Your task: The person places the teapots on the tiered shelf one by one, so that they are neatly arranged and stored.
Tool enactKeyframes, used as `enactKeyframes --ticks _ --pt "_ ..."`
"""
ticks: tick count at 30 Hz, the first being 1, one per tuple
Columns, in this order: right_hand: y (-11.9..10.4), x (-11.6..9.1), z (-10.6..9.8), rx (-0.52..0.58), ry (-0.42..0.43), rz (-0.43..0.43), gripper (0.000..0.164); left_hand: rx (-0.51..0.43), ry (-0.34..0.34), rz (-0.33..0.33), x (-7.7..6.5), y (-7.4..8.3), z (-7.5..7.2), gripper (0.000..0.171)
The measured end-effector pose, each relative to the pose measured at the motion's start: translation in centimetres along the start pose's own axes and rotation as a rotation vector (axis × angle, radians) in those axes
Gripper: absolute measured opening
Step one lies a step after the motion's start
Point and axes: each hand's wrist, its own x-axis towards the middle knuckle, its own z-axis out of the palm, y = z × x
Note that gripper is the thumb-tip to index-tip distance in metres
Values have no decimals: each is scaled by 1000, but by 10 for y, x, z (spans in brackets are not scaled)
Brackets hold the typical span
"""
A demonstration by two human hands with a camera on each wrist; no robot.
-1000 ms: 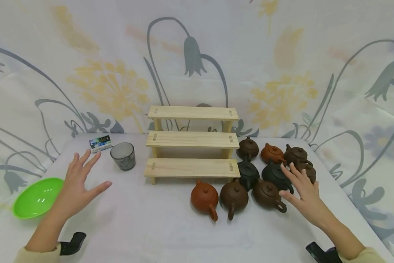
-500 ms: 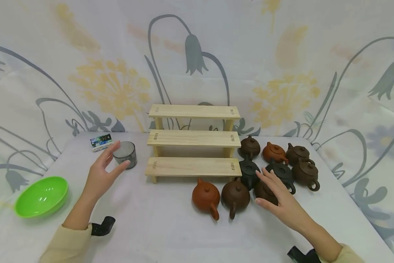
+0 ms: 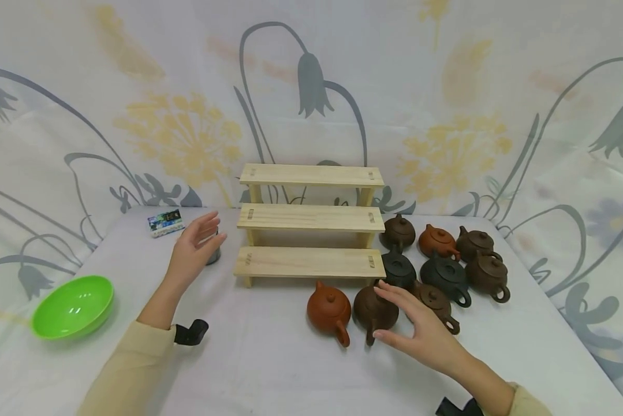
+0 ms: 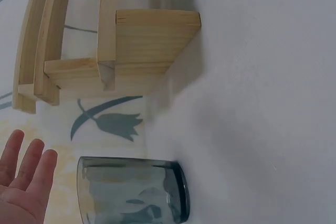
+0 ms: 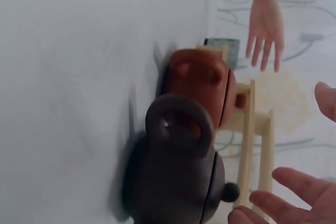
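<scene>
My left hand (image 3: 190, 252) hovers over a smoky glass cup (image 4: 134, 190), hiding most of it in the head view. Its fingers (image 4: 39, 174) are extended and apart from the cup in the left wrist view. With fingers spread, my right hand (image 3: 422, 332) is just above and right of a dark brown teapot (image 3: 369, 306), partly covering it. A reddish-brown teapot (image 3: 328, 309) sits left of that one. In the right wrist view the right fingers (image 5: 299, 184) stand clear of the dark teapot's lid knob (image 5: 230, 192). Neither hand holds anything.
A three-tier wooden stand (image 3: 309, 263) is at the table's centre. Several more teapots (image 3: 443, 277) crowd its right side. A green bowl (image 3: 73, 307) lies at left, and a small printed box (image 3: 165, 223) sits behind the glass cup. Patterned cloth (image 3: 311, 86) hangs behind.
My left hand has moved right and forward from beside the green bowl to the glass cup. My right hand has shifted left from the far-right teapots to the front dark brown one.
</scene>
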Motion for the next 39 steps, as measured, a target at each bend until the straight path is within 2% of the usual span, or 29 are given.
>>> enactKeyframes --ticks 3,9,12,17,22,26,30,36,39 --pt "-3 0 4 6 18 -19 58 -14 -6 -19 8 0 5 55" --pt "-9 2 9 -7 112 -62 47 -25 -20 -89 22 -3 13 54" --pt "-10 3 11 15 114 -92 45 -42 -32 -104 28 -5 19 51" --pt "-13 5 17 98 37 -101 40 -69 -53 -142 36 -6 29 51" --pt "-16 7 23 235 -85 -9 37 -126 -68 -188 43 -7 37 50" --pt "-18 9 28 299 -175 66 35 -177 -102 -224 46 -8 40 48" --pt "-20 12 31 272 -215 89 29 -209 -134 -249 46 -8 42 49" --pt "-27 17 38 100 -233 85 23 -246 -166 -274 47 -10 42 50" --pt "-29 20 44 83 -242 83 18 -264 -164 -279 48 -11 42 50"
